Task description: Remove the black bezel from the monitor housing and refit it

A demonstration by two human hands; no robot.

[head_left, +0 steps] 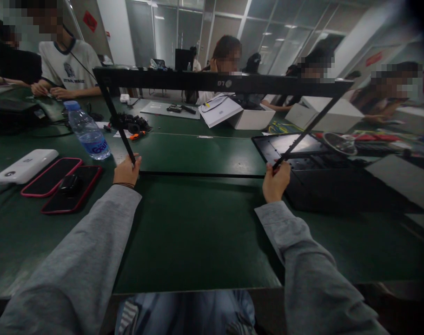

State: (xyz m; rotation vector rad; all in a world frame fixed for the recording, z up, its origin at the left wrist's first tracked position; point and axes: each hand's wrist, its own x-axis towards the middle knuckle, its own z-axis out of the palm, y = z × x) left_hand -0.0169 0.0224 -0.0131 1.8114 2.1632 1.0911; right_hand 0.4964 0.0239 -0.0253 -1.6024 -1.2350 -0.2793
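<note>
Currently, a hollow black frame slants over the green bench, its far edge raised. The left hand curls its fingers around the frame's left side; the right hand's fingers grip its right side. Left of the frame are a water bottle and two red-edged phones; right, a dark panel.

The thin rectangular frame is black (with pale lettering), the flat worktop dark green, the long cloth sleeves grey; the clear plastic bottle has a blue cap.
</note>
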